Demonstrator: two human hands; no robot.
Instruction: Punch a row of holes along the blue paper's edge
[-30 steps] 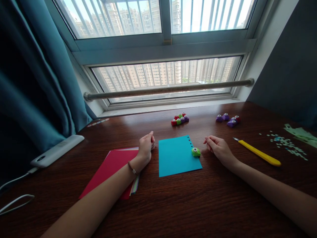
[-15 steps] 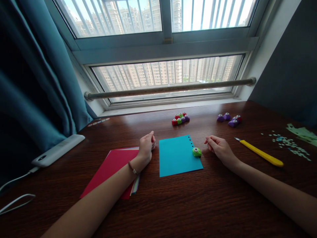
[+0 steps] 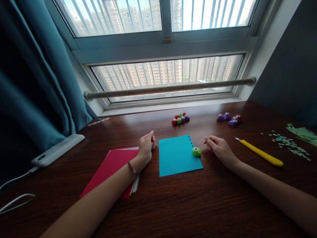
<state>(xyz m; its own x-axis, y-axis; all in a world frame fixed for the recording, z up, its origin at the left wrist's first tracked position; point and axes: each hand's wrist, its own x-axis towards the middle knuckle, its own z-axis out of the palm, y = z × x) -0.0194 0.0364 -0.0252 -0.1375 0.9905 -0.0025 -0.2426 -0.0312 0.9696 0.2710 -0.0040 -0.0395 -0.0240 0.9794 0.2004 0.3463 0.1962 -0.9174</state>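
Observation:
A blue sheet of paper (image 3: 175,157) lies on the table between my two hands, with several small holes along its upper right edge. A green craft punch (image 3: 196,152) sits on that right edge, below the holes, touched by neither hand. My left hand (image 3: 147,145) rests on its side in a loose fist, left of the blue sheet, with nothing visible in it. Under that wrist is a stack of coloured paper (image 3: 119,165), red on top. To the right of the punch, my right hand (image 3: 218,147) rests with fingers curled together, holding nothing visible.
Several red, green and purple punches (image 3: 180,119) stand at the back; more purple ones (image 3: 226,117) stand farther right. A yellow-handled craft knife (image 3: 261,153) lies right of my right hand, near paper bits (image 3: 287,142) and green scraps (image 3: 302,132). A white power bank (image 3: 59,150) is at left.

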